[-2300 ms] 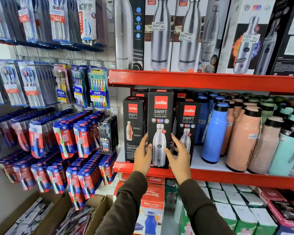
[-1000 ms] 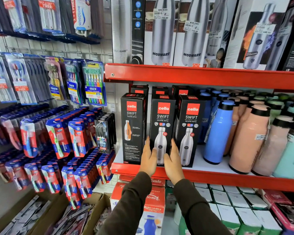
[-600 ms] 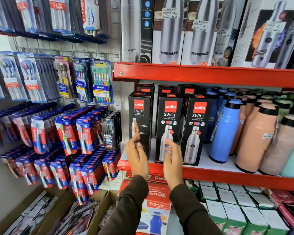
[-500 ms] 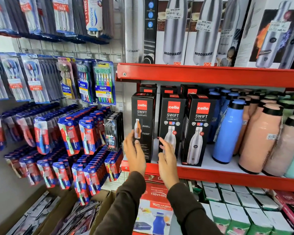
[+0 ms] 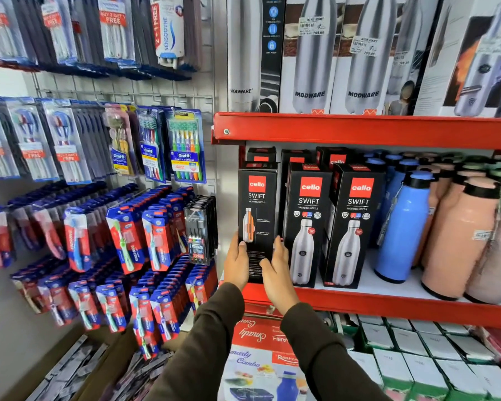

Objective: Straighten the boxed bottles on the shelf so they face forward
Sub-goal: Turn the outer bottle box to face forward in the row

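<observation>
Three black Cello Swift bottle boxes stand in the front row of the red shelf [image 5: 388, 309]. The left box [image 5: 258, 209] shows its side panel with a small orange bottle cutaway. My left hand [image 5: 236, 263] presses its left edge and my right hand [image 5: 275, 272] its right edge, so both hands hold the box low down. The middle box [image 5: 308, 218] and the right box [image 5: 355, 224] show their fronts with a steel bottle picture. More black boxes stand behind them, mostly hidden.
Loose blue [image 5: 402, 227] and peach bottles [image 5: 457, 238] fill the shelf to the right. Tall Modware boxes [image 5: 310, 53] stand on the shelf above. Toothbrush packs [image 5: 182, 146] hang on the wall grid at left. White and red boxes [image 5: 411, 342] sit below.
Both hands left the middle box, which now faces forward, and shifted left onto the left box. The view has moved closer to the shelf.
</observation>
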